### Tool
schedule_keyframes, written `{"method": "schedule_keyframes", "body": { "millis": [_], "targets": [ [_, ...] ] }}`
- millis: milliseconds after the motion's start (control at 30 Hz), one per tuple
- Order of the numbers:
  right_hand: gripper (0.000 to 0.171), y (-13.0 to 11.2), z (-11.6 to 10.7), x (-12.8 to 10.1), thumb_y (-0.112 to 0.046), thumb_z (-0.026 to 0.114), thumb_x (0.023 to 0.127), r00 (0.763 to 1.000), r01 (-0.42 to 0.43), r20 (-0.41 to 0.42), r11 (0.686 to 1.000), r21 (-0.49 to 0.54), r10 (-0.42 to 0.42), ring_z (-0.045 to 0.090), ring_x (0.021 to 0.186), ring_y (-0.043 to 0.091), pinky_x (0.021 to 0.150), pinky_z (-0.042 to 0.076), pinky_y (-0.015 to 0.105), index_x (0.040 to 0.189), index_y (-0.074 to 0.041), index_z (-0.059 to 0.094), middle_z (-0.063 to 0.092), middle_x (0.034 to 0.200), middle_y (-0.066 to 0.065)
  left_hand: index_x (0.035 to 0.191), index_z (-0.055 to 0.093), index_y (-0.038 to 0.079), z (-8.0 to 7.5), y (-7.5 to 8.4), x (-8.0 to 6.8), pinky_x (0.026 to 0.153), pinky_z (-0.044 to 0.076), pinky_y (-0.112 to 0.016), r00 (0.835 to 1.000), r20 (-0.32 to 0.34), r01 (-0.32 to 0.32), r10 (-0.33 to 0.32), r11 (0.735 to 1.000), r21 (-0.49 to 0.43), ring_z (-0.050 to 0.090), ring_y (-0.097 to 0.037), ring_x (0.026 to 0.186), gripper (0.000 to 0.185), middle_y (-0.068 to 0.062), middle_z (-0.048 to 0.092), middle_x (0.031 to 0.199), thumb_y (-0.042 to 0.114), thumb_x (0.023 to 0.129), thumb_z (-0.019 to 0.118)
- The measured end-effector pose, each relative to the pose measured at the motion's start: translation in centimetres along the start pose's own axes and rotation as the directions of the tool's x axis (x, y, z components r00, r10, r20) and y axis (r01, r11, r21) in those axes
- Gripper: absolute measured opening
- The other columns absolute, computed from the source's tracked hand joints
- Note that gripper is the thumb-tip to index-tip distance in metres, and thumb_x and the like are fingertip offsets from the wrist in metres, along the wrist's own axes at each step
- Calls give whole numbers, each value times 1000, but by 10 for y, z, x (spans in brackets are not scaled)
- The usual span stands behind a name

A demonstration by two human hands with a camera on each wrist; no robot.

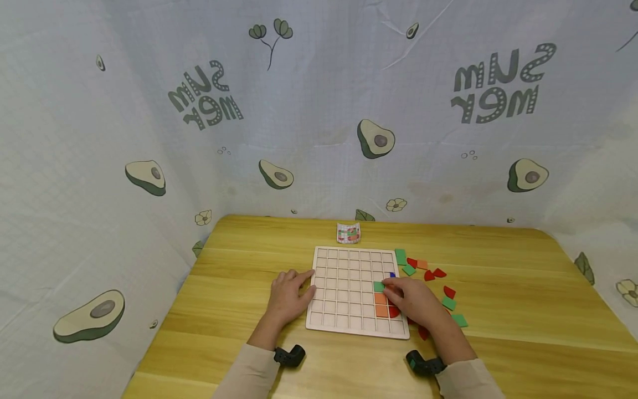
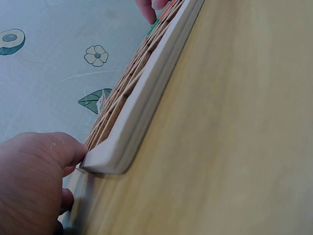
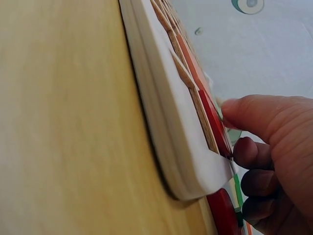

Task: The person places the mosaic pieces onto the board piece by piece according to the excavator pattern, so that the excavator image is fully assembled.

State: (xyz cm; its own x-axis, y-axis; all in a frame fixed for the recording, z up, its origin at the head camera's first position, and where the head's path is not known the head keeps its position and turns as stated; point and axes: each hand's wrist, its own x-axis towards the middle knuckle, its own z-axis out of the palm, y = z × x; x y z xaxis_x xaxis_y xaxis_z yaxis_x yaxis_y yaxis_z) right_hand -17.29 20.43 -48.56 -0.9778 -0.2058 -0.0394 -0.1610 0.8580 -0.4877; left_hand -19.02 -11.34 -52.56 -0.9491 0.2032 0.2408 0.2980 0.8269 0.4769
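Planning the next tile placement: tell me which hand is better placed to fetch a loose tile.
Right. The right hand works beside the loose tiles, right of the board; the left hand rests against the board's far-left edge.

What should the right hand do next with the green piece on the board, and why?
Probably press the green piece flat into its grid cell, just above the two orange pieces. The right hand pinches it at that cell, while the left hand rests against the board's left edge, steadying it.
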Motion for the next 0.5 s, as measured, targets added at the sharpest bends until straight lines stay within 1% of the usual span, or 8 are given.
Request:
{"method": "schedule_keyframes", "body": {
  "millis": [133,233,300,333,400,467,500],
  "targets": [
    [34,0,-1,-1,-29,68,98,1000,0,7,1000,5,0,65,118,34,100,51,55,127,-12,73,71,127,14,136,68,25,0,0,-1,77,30,-32,1000,4,5,-5,1000,-4,39,-12,80,42,5,57,88,39,97,63],
    [33,1,-1,-1,-30,68,98,1000,-8,2,1000,6,8,66,112,32,98,52,55,126,-13,73,71,125,14,136,68,25,1,-1,-1,77,30,-32,1000,4,7,-7,1000,-11,40,-12,81,42,4,59,91,38,97,64],
    [32,5,0,0,-31,69,97,1000,-15,-9,1000,7,15,65,96,25,86,56,46,124,-14,74,73,108,9,136,67,25,1,-1,-1,76,30,-32,1000,3,7,-7,1000,-12,41,-12,82,42,4,59,91,39,97,63],
    [33,6,-1,0,-32,69,97,1000,-20,-15,1000,13,20,63,89,23,79,55,42,124,-13,73,72,100,7,136,67,25,1,-1,-1,76,30,-32,1000,2,6,-6,1000,-13,41,-12,82,42,4,59,91,39,97,63],
    [35,11,-4,1,-33,69,97,998,-52,-17,998,25,52,55,79,19,69,49,35,125,-13,72,65,87,3,136,67,25,1,-2,-1,77,30,-32,1000,2,5,-5,1000,-12,40,-12,82,42,5,58,90,39,97,63],
    [38,17,-9,2,-34,68,97,996,-83,-26,996,35,84,49,75,17,65,42,31,127,-11,70,58,81,1,136,68,25,1,-2,-1,77,30,-32,1000,0,4,-4,1000,-11,40,-12,81,42,5,56,88,38,97,63],
    [40,20,-11,2,-34,68,97,994,-102,-30,994,45,104,50,75,18,65,42,31,128,-9,69,57,81,2,136,68,25,1,-2,0,77,30,-32,1000,-2,2,-2,1000,-11,39,-12,81,42,5,55,87,38,97,63]
  ]
}}
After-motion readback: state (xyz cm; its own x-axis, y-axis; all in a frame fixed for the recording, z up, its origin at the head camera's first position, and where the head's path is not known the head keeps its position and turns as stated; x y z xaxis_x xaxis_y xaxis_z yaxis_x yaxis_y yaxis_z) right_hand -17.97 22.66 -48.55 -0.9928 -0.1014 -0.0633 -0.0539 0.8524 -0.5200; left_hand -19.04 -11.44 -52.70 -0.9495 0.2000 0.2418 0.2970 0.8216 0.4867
